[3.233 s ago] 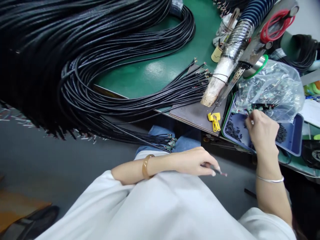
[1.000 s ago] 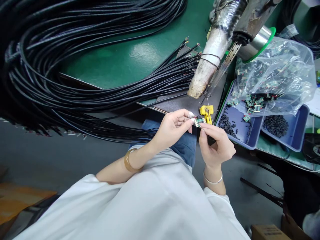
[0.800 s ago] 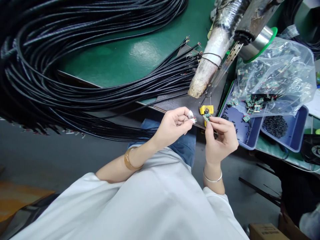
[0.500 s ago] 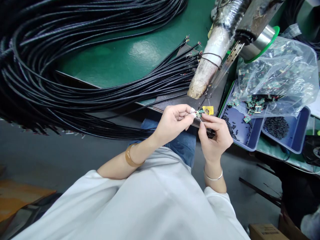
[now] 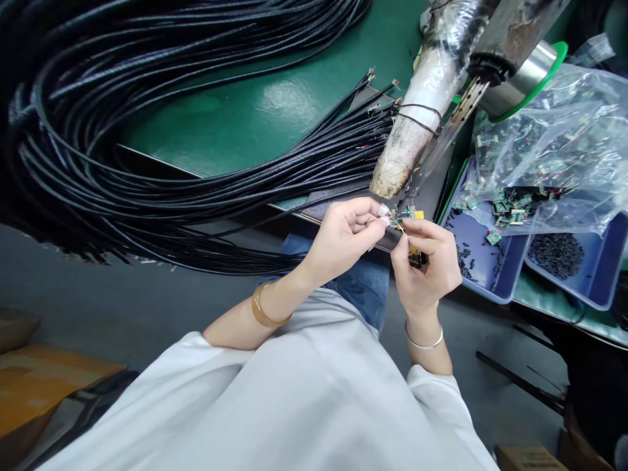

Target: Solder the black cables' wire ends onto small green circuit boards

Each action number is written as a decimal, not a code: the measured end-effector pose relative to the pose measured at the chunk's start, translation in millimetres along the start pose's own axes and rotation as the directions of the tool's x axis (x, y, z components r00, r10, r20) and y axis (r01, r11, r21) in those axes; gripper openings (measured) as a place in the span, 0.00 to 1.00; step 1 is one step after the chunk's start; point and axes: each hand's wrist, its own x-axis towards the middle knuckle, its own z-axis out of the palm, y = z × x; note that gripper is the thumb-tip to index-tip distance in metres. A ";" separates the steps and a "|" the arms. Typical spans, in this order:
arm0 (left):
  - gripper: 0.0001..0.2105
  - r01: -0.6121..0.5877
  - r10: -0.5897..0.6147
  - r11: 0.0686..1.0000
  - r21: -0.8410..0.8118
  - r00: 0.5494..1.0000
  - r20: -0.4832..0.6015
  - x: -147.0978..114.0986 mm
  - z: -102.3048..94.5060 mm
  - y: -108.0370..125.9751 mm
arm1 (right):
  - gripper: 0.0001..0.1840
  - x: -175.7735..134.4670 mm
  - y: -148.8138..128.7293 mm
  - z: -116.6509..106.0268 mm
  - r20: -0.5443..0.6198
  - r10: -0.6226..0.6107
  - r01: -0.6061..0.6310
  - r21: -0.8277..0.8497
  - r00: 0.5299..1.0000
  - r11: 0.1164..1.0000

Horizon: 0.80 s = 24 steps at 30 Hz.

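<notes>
My left hand (image 5: 346, 234), with white covering on its fingertips, pinches close to a small green circuit board (image 5: 406, 213); what lies between its fingers is hidden. My right hand (image 5: 428, 258) is closed, thumb against forefinger, on a thin white wire (image 5: 401, 227). Both sets of fingertips are close together at the table's front edge. Just above them a soldering iron (image 5: 458, 114) with a perforated metal sleeve points down. Beside the iron, the stained end of a wrapped exhaust pipe (image 5: 392, 171) hangs. Something yellow (image 5: 418, 214) shows behind my right fingers.
A thick bundle of black cables (image 5: 235, 171) with stripped ends covers the left. On the right are a blue tray (image 5: 507, 278), a second tray (image 5: 601, 278) with small black pieces, and a clear bag (image 5: 554, 140) of circuit boards. A solder spool (image 5: 524, 82) stands behind.
The view has shifted slightly. The circuit board shows more between my fingertips, and the yellow thing is now more covered by my right hand. Both hands keep their pinch.
</notes>
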 end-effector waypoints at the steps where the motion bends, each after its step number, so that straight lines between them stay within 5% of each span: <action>1: 0.03 -0.007 0.007 1.000 -0.010 1.000 0.001 0.3 0.4 0.3 | 0.11 0.5 -0.1 0.1 0.004 0.009 -0.009 -0.002 1.000 1.000; 24: 0.05 0.033 -0.033 0.999 0.016 0.999 0.026 -1.0 -2.8 3.6 | 0.11 5.7 -0.4 -2.5 0.039 -0.013 0.013 0.005 0.999 1.000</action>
